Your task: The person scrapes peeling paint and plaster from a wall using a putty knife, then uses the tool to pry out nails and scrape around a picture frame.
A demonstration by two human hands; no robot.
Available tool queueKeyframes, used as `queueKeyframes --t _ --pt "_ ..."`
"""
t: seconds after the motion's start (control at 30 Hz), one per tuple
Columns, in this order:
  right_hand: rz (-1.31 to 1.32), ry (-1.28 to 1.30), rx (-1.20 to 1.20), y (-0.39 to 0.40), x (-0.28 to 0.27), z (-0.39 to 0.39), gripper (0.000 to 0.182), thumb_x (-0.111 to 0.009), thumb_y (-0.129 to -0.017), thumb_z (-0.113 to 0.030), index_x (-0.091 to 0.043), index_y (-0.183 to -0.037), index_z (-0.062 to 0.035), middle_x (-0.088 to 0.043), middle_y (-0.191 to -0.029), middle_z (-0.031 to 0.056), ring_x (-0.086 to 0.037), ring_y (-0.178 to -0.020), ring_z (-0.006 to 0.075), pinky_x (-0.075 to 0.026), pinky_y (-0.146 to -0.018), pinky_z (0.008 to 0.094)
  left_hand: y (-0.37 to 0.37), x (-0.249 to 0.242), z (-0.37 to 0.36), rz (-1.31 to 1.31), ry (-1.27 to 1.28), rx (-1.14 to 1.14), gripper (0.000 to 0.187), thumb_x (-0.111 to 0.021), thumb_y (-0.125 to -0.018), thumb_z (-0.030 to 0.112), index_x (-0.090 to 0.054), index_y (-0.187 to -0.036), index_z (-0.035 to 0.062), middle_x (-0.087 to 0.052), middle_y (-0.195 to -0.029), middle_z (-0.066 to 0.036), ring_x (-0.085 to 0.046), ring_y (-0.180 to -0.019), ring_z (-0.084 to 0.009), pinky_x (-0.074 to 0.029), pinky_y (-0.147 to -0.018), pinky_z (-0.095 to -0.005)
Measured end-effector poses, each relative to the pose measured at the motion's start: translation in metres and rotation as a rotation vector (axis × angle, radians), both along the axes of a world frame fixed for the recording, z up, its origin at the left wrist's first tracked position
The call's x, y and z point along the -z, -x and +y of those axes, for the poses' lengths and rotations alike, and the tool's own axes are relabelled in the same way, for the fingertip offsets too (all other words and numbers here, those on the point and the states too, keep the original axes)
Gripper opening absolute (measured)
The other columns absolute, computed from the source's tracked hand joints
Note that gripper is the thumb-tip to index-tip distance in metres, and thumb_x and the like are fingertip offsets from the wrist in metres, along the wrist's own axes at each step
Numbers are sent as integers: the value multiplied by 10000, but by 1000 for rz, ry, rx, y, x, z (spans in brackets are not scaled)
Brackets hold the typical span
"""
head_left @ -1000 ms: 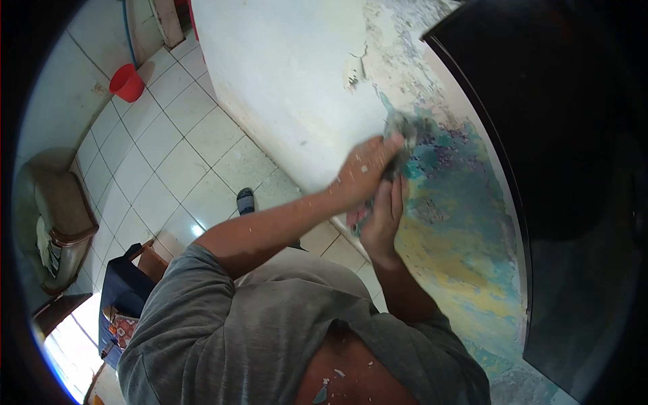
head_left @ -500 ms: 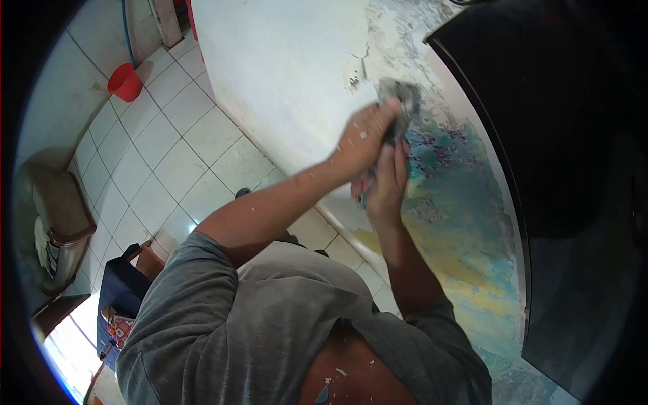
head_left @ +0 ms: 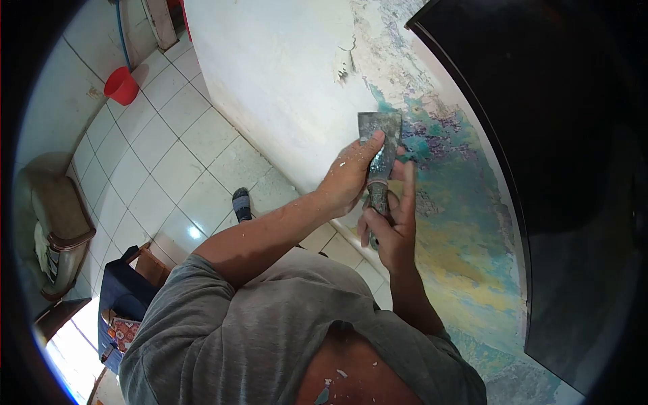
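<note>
A scraper (head_left: 383, 156) with a wide, dirty metal blade is held in front of a wall (head_left: 270, 74), its blade pointing away from me. My left hand (head_left: 349, 172) grips the blade, its thumb pressed on the metal face. My right hand (head_left: 396, 233) is at the handle, thumb and lower fingers around it, while a longer finger stretches up beside the blade. White flecks dot my left hand and forearm. Behind my hands, the peeled wall patch (head_left: 466, 202) shows green, yellow and purple layers beside the white paint.
A large black panel (head_left: 580, 169) stands along the right. To the left lies a white tiled floor (head_left: 169, 155) with a red bucket (head_left: 121, 86) near a blue hose. A brown armchair (head_left: 57, 209) and dark blue cloth (head_left: 125, 290) are at far left. One foot (head_left: 241, 204) shows below my arm.
The scraper has come down and closer to me, its blade now flat to view. My right hand slid lower to the handle. My left hand shifted slightly down, and a foot came into view.
</note>
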State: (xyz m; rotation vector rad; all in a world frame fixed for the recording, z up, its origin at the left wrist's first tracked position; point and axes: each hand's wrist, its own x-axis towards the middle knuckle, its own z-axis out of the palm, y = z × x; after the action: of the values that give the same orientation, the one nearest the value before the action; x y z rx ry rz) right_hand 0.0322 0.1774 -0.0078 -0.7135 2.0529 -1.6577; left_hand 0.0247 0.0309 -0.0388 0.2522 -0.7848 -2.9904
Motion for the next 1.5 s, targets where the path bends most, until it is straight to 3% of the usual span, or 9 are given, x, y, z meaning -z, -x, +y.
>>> queueKeyframes --t 0.13,0.33,0.43,0.67,0.77,0.83,1.03,1.23,1.5 --pt "-506 264 -61 1 -10 20 864 -510 -903 11 -43 -1609 -162 -413 -1447 212 -618 -669 175 -489 -487 260 4 2 15 -72 -222 151 514 -533 -981 576 -648 -1023 76 -688 -843 -56 -664 -833 -198 -553 -747 -326" --pt "-419 317 121 -6 -5 16 844 -514 -902 -9 -72 -1607 -150 -373 -1470 123 -553 -543 151 -408 -393 245 9 -1 24 -250 -237 251 513 -569 -930 641 -622 -928 131 -665 -791 -18 -634 -700 -174 -518 -642 -338" --pt "-569 298 87 -1 -14 30 819 -499 -906 -24 -92 -1607 -138 -320 -1513 80 -564 -630 136 -430 -424 251 9 -12 24 -245 -320 225 496 -580 -930 630 -626 -871 140 -647 -752 -9 -586 -620 -166 -494 -628 -327" --pt "-501 286 115 -4 -19 24 774 -445 -917 -46 -91 -1604 -81 -368 -1494 87 -555 -774 73 -446 -526 214 15 -10 34 -116 -410 119 430 -592 -956 556 -588 -869 135 -593 -669 -4 -503 -547 -141 -404 -536 -285" --pt "-494 242 80 -10 -26 27 758 -438 -929 -50 -88 -1602 -61 -382 -1486 78 -541 -750 63 -429 -525 205 9 -16 37 -83 -431 131 426 -591 -959 548 -575 -858 134 -570 -631 -5 -478 -509 -138 -381 -507 -284" --pt "-324 -1 113 -10 -35 22 736 -415 -944 -50 -86 -1602 -66 -382 -1482 79 -523 -708 66 -410 -498 214 16 -16 32 -77 -421 141 423 -588 -963 544 -571 -854 136 -560 -615 -7 -462 -487 -138 -373 -492 -284" --pt "-459 173 109 1 -21 8 705 -398 -961 -39 -94 -1597 -54 -438 -1423 120 -458 -543 75 -348 -430 217 26 -9 24 -95 -424 75 372 -600 -959 521 -572 -889 157 -552 -589 -19 -437 -448 -146 -334 -442 -286" --pt "-256 22 139 -4 -23 9 706 -388 -964 -24 -78 -1597 -53 -487 -1367 139 -448 -527 69 -350 -424 218 27 -14 27 -83 -352 124 413 -599 -959 522 -596 -810 137 -553 -565 -21 -449 -452 -142 -345 -440 -284" --pt "-352 131 93 -4 -18 19 712 -410 -979 -36 -63 -1601 -65 -497 -1296 125 -456 -529 70 -365 -415 220 21 -16 31 -113 -362 109 481 -566 -974 530 -586 -735 113 -556 -579 -10 -447 -454 -132 -351 -439 -284"
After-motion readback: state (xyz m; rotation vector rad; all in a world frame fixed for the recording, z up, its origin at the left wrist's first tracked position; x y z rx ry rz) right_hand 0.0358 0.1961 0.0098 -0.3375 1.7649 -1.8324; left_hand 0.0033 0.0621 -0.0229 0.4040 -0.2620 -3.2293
